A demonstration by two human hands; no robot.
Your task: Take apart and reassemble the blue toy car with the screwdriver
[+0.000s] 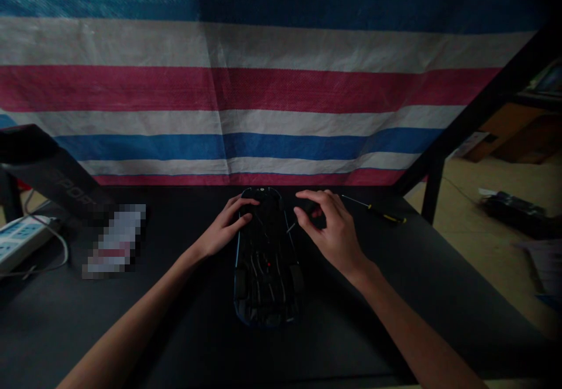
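Note:
A dark model car with blue edges lies upside down on the black table, its underside facing up. My left hand grips its far left side, thumb and fingers closed over the edge. On the car's right side a thin metal rod sticks out. Just right of that rod, my right hand is curled around a dark round piece that looks like a wheel; shadow hides its detail. A screwdriver with a black and yellow handle lies beyond my right hand.
At the left stand a dark bottle, a blurred-out flat item and a white power strip with a cable. A striped tarpaulin hangs behind the table. A black frame post rises at the right edge.

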